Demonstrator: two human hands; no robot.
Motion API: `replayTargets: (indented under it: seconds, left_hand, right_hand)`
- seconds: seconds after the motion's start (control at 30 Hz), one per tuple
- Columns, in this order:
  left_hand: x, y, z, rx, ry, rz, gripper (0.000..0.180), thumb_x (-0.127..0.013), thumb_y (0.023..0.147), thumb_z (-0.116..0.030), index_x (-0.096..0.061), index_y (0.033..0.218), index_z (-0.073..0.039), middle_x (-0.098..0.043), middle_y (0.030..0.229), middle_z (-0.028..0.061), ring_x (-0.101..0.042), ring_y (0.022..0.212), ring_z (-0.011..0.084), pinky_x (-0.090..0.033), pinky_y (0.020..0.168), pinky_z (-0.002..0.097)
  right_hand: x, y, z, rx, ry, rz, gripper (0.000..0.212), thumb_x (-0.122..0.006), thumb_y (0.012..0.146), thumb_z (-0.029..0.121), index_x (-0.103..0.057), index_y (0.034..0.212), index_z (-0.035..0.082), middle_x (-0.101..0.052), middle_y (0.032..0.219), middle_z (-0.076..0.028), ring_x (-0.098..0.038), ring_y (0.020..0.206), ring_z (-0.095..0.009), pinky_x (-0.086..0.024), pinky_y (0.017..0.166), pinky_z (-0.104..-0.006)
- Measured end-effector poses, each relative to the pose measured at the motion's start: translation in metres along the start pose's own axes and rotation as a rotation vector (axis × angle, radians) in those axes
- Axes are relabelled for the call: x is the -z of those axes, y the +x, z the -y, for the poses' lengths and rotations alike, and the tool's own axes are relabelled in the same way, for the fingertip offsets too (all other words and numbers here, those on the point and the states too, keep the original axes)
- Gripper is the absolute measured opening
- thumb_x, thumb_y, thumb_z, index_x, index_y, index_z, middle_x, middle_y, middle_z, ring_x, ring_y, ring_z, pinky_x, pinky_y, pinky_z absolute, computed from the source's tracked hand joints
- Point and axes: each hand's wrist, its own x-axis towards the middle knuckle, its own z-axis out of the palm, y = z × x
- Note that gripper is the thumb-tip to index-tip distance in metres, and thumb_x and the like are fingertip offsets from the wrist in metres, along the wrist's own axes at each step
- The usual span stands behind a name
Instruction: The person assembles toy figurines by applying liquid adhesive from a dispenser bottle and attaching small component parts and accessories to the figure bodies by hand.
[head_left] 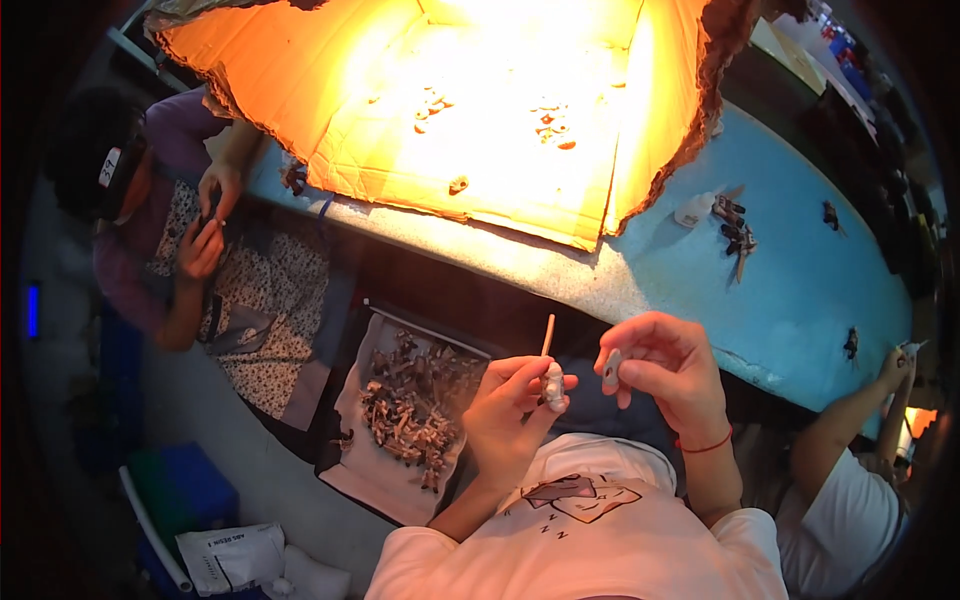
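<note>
In front of my chest, my left hand (500,415) pinches a small white moulded piece (553,386). A thin wooden stick (549,335) rises from the top of that piece. Just to its right, my right hand (675,370) holds a small flat grey-white part (612,368) with a dark spot on it, between thumb and fingers. The two pieces are apart. What exactly either piece is, I cannot make out.
Ahead, a torn cardboard box (400,185), brightly lit inside, holds several small parts. A blue tabletop (800,290) carries a white bottle (692,209) and dark pieces (736,235). A lined tray (352,475) of small pieces is lower left. Co-workers' hands (207,235) are left and right.
</note>
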Motion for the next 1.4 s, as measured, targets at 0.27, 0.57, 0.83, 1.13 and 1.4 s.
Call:
replayTargets:
  seconds: [0.27,0.57,0.83,1.13,1.4]
  left_hand:
    - [-0.016,0.004,0.006,-0.504,0.457,-0.036,0.037,-0.061,0.067,0.018,-0.057,0.102,0.005,-0.05,0.101,0.0124,-0.062,0.077,0.0193,-0.054,0.067,0.0271]
    - [-0.019,0.004,0.007,-0.559,0.584,-0.04,0.031,-0.063,0.068,0.015,-0.061,0.097,0.004,-0.053,0.098,0.0127,-0.063,0.078,0.0207,-0.054,0.067,0.0268]
    - [-0.016,0.003,0.005,-0.566,0.662,-0.015,0.033,-0.065,0.068,0.012,-0.061,0.099,0.002,-0.054,0.098,0.0108,-0.063,0.076,0.0188,-0.055,0.065,0.0254]
    - [-0.016,0.003,-0.004,-0.533,0.74,-0.005,0.042,-0.066,0.064,0.013,-0.06,0.104,0.001,-0.056,0.093,0.0085,-0.06,0.077,0.0143,-0.052,0.063,0.0222]
    - [-0.015,0.004,-0.006,-0.578,0.741,0.035,0.037,-0.062,0.067,0.015,-0.06,0.102,0.003,-0.054,0.096,0.0123,-0.061,0.077,0.0178,-0.053,0.065,0.0251]
  right_hand:
    - [0.001,-0.014,-0.001,0.062,0.037,0.107,0.02,-0.055,0.078,-0.008,-0.055,0.098,-0.007,-0.058,0.089,-0.01,-0.059,0.077,-0.012,-0.05,0.064,-0.0222]
    - [0.008,-0.014,-0.001,-0.008,-0.019,0.104,0.017,-0.056,0.079,-0.006,-0.053,0.096,-0.006,-0.058,0.09,-0.008,-0.058,0.083,-0.011,-0.049,0.072,-0.0228]
    - [0.012,-0.01,-0.003,-0.051,-0.079,0.108,0.015,-0.057,0.077,-0.007,-0.053,0.092,-0.005,-0.056,0.086,-0.006,-0.057,0.082,-0.011,-0.048,0.074,-0.0232]
    - [0.012,-0.004,0.004,-0.199,-0.014,0.079,0.015,-0.058,0.075,-0.008,-0.051,0.086,-0.002,-0.055,0.082,-0.004,-0.055,0.076,-0.007,-0.046,0.067,-0.0203]
    - [0.007,-0.005,-0.001,-0.123,0.013,0.091,0.014,-0.056,0.075,-0.008,-0.05,0.085,-0.001,-0.054,0.083,-0.004,-0.054,0.077,-0.007,-0.045,0.067,-0.02]
